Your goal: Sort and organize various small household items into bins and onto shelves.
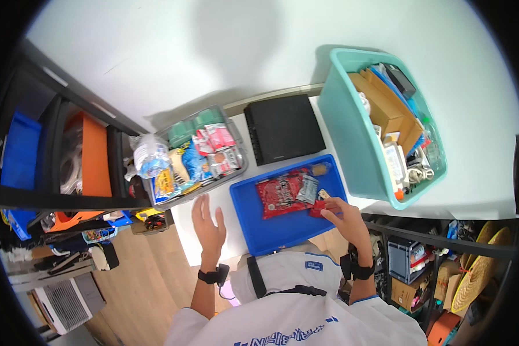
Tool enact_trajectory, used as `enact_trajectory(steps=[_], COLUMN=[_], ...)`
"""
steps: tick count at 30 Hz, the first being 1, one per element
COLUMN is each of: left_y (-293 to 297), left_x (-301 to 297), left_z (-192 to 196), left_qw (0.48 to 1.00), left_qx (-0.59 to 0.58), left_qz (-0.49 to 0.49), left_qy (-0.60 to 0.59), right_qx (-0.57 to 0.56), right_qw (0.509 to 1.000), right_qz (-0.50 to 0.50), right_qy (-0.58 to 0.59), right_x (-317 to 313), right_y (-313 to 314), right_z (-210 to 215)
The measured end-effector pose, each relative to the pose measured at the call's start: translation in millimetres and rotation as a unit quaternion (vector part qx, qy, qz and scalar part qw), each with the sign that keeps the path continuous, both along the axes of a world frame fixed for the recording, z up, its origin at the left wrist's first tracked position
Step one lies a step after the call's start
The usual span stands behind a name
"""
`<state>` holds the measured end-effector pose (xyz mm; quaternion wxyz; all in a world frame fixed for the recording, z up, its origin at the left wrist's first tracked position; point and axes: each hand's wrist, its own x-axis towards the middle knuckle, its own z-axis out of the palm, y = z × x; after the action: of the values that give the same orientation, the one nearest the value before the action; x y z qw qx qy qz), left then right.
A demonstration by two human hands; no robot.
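My right hand (349, 224) reaches over the right side of a shallow blue tray (249, 232), its thumb and fingers closed on a small red packet (316, 210). A larger red snack bag (278, 196) lies in the tray, with a silver-grey sachet (308, 188) resting against it. Behind them, near the far right corner, is a small yellowish item (319, 169) whose kind I cannot make out. My left hand (209, 228) hovers at the white table's left part, fingers extended and holding nothing, close to a grey bin (206, 190) of packaged snacks.
A black box-shaped device (285, 129) sits behind the tray. At the right stands a tall mint-green bin (347, 132) filled with cardboard, cables and a bottle. Dark shelving (69, 199) rises at the left, and another loaded shelf (444, 239) is at the lower right.
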<state>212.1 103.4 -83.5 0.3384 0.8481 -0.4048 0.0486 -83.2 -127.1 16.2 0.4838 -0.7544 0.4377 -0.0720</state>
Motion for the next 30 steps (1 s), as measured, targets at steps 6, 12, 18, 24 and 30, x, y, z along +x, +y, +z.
enact_trajectory(steps=[6, 12, 18, 24, 30], left_y=[-44.5, -69.7, -80.5, -56.0, 3.2], left_x=[-85.3, -109.3, -120.2, -126.5, -96.2], left_z=[-48.1, -85.2, -102.9, -108.1, -94.0], left_qw=[0.98, 0.953, 0.949, 0.932, 0.954], left_qx=[0.086, 0.175, 0.22, 0.297, 0.192], left_qz=[-0.083, -0.115, -0.12, -0.048, 0.086], left_qy=[0.158, 0.22, 0.19, 0.202, 0.215], right_qx=[-0.003, -0.036, -0.046, 0.04, -0.004], right_qw=[0.998, 0.997, 0.989, 0.99, 0.98], right_qz=[-0.023, 0.009, 0.089, 0.116, 0.185], right_qy=[0.057, 0.07, 0.106, 0.074, 0.077], right_x=[-66.7, -116.1, -134.6, -132.2, -114.3], right_y=[-37.1, -59.8, -79.1, -98.3, -103.8], right_z=[-41.0, -108.6, -172.9, -200.8, -203.4])
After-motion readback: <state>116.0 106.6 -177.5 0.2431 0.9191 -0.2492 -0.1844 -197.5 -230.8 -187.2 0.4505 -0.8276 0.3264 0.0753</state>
